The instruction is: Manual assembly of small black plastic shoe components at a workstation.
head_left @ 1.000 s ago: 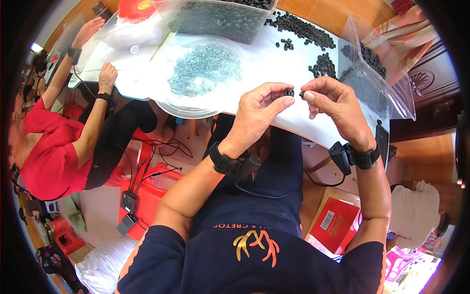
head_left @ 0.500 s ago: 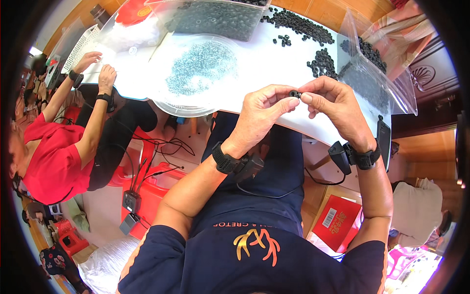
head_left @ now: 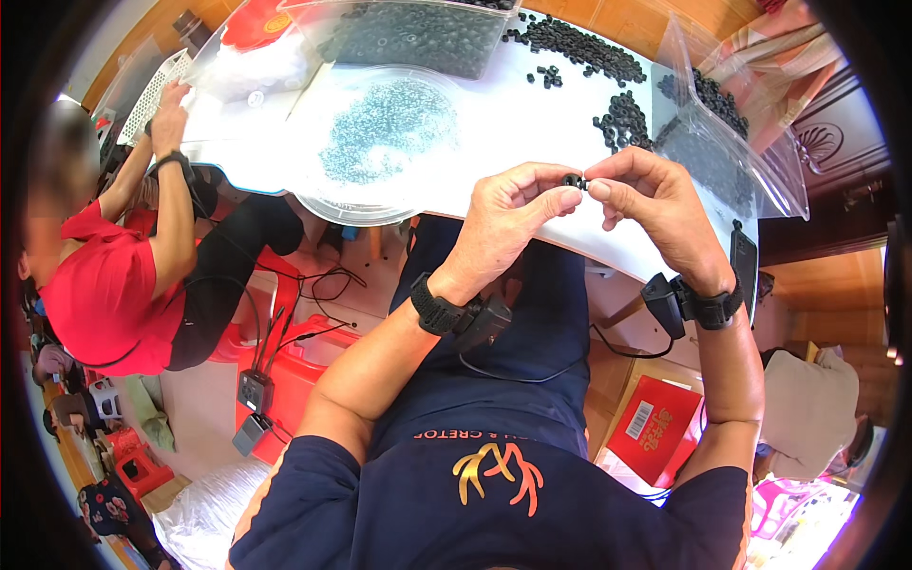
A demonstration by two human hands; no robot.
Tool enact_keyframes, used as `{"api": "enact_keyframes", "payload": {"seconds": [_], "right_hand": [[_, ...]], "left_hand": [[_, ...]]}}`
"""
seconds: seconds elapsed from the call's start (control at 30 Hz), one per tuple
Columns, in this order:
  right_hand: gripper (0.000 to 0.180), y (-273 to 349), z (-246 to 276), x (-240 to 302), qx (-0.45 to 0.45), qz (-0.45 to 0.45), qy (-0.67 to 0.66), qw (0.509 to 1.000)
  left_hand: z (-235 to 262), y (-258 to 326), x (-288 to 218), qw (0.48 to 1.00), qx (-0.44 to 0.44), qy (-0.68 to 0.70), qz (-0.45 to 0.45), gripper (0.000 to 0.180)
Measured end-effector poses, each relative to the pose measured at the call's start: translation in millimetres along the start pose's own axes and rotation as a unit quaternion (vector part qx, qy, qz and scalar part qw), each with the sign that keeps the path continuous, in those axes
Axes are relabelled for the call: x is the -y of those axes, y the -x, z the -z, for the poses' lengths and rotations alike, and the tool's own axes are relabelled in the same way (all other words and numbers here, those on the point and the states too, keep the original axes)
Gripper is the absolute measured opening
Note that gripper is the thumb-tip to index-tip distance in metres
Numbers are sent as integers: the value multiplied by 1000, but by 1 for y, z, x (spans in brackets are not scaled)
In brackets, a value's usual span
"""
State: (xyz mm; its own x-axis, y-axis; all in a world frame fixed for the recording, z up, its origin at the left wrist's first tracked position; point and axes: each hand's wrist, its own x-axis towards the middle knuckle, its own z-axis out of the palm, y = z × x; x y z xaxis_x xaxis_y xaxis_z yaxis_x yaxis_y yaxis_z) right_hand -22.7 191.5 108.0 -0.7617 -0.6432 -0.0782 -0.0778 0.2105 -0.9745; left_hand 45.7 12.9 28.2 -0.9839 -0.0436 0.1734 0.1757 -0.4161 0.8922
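A small black ring-shaped part (head_left: 571, 180) is pinched between the thumb and forefinger of my left hand (head_left: 502, 217), above the front of the white table. My right hand (head_left: 662, 204) meets it from the right, its thumb and forefinger closed at the part's edge. A tiny pale bit shows at those fingertips, too small to make out. Just beyond my hands lies a pile of similar black parts (head_left: 624, 123). Left of my hands stands a round clear tray (head_left: 356, 217) holding many tiny glassy or silvery pieces.
Further back are another black pile (head_left: 589, 52) and a clear box (head_left: 496, 52) of black parts. A clear bin (head_left: 784, 185) stands at the table's right, a dark phone-like object (head_left: 744, 261) by that edge. A person in red (head_left: 119, 294) works at the left; a red stool (head_left: 313, 380) stands below.
My right fingertips have shifted slightly right, and a small pale gap or piece now shows beside the black part. The neighbouring person's hands have moved further back and to the left.
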Motion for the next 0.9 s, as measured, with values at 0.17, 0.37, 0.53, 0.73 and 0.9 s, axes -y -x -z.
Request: {"api": "enact_keyframes", "payload": {"seconds": [0.17,0.37,0.53,0.73,0.9], "right_hand": [[21,1,-2,1,6,5,3,1000],[22,3,0,1,19,11,13,1000],[23,2,-1,-5,15,-3,-27,1000],[23,5,6,-11,61,-97,-179,977],[29,15,1,-9,119,-137,-255,950]], "left_hand": [[0,1,0,1000,9,-3,-8,25],[0,2,-2,999,31,9,2,26],[-1,5,-8,1000,25,-2,8,25],[3,2,-2,985,41,-110,-126,22],[-6,4,-9,976,49,-119,-175,24]]}}
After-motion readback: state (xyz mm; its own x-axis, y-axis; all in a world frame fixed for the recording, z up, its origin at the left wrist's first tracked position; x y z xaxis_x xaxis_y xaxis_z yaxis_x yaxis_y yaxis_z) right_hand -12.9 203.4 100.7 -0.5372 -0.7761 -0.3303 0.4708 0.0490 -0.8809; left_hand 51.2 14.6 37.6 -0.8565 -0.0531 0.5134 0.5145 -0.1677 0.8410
